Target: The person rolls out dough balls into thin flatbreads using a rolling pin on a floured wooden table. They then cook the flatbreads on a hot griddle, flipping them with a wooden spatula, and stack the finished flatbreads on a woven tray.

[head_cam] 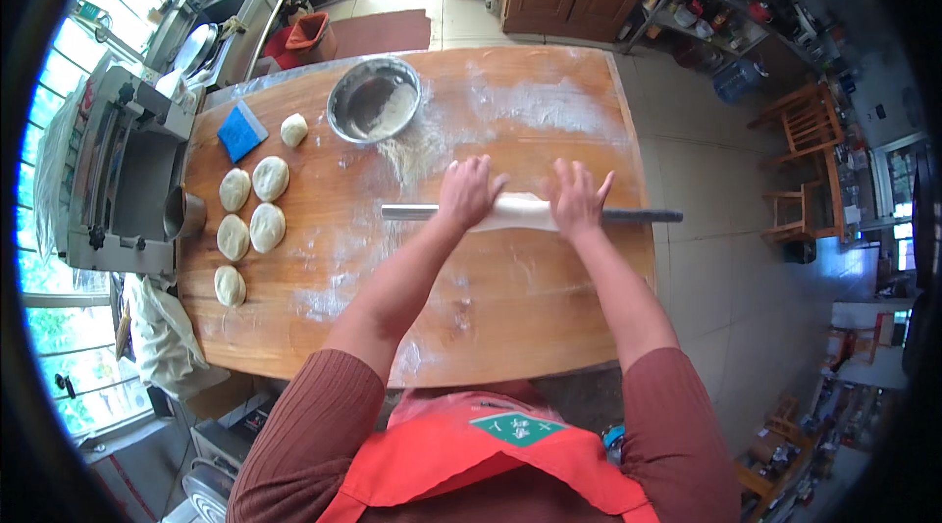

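Observation:
A long rolling pin (640,215) lies crosswise near the right side of the wooden table, its left end bright and its right end dark. White dough (521,212) appears wrapped around its middle; the hands cover part of it. My left hand (469,193) rests palm down over the left part of the dough and pin, fingers stretched forward. Over the right part lies my right hand (580,198), its fingers spread and slightly blurred. Neither hand has its fingers curled around the pin.
On the floured wooden table (515,332), a metal bowl (340,105) holds flour. Several flattened dough rounds (271,178), a dough ball (294,130) and a blue-and-white scraper or cloth (241,133) lie left. A dough-sheeting machine (121,177) and metal cup (193,215) border the left edge.

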Demonstrator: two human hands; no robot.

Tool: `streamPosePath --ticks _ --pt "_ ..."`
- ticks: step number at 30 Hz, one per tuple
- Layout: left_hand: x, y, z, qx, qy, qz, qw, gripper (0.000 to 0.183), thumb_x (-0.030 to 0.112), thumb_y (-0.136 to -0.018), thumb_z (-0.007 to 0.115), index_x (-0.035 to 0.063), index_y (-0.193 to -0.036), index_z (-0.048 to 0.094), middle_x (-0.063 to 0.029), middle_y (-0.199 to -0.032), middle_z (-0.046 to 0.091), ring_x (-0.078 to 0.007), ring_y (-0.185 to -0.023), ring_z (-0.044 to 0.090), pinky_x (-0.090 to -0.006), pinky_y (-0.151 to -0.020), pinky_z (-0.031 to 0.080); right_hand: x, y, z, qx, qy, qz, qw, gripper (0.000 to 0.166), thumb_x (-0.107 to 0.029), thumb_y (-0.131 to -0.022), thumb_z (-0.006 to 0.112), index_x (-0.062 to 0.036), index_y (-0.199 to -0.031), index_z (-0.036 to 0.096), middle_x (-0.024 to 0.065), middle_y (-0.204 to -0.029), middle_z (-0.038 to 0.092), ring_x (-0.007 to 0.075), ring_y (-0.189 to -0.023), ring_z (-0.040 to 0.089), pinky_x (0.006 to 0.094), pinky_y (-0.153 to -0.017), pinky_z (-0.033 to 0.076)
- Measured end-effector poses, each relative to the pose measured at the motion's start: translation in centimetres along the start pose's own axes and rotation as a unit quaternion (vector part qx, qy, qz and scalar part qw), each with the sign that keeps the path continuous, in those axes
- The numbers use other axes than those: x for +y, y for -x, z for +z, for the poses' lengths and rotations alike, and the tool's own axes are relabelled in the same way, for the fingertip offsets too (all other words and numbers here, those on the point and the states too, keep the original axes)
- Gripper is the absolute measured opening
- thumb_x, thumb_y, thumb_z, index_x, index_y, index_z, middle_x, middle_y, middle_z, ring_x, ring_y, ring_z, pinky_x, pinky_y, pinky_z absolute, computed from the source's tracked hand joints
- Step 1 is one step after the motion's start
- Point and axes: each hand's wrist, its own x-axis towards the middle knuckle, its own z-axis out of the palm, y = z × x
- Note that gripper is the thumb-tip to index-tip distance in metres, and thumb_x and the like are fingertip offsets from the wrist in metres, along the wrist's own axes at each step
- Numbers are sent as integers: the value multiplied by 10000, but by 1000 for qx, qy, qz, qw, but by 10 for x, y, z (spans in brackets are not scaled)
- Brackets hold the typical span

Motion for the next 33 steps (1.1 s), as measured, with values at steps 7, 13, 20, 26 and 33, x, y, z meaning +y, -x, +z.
streamPosePath --ticks 7,13,20,26,33 --pt "-71 68 -56 -136 -45 -117 983 630 543 -989 543 41 -1368 505 -288 -993 689 -385 -1002 676 -522 -792 516 -28 -66 22 -66 42 126 989 855 -742 -977 322 -21 -1362 573 217 -1329 582 357 -1299 507 525 -1188 253" --pt "-9 331 7 -24 -57 -194 979 756 336 -872 718 9 -1481 411 -196 -1023 636 -373 -872 614 -502 -731 502 -112 32 43 12 -131 -149 980 817 -724 -948 442 -85 -1450 522 186 -1395 533 359 -1436 364 524 -1226 187" --pt "193 327 49 -120 293 -16 948 805 211 -885 736 106 -1571 328 -233 -1294 539 -384 -1109 594 -446 -996 502 10 100 -1 44 -51 22 997 618 -512 -883 681 -83 -1317 586 161 -1188 569 350 -1142 548 521 -958 450" --pt "124 324 102 98 648 -435 618 514 215 -1003 649 -47 -1335 357 -218 -1149 587 -262 -881 695 -361 -790 618 116 151 23 65 -93 202 973 363 -239 -884 660 -34 -1178 602 208 -1210 584 397 -1183 533 485 -974 460" --pt "90 290 48 -6 685 -543 487 536 436 -1003 618 -38 -1238 532 -139 -970 664 -211 -739 663 -308 -679 577 0 168 29 3 -257 -42 965 417 -112 -792 694 -79 -1205 642 155 -1123 605 374 -1105 569 473 -967 482"
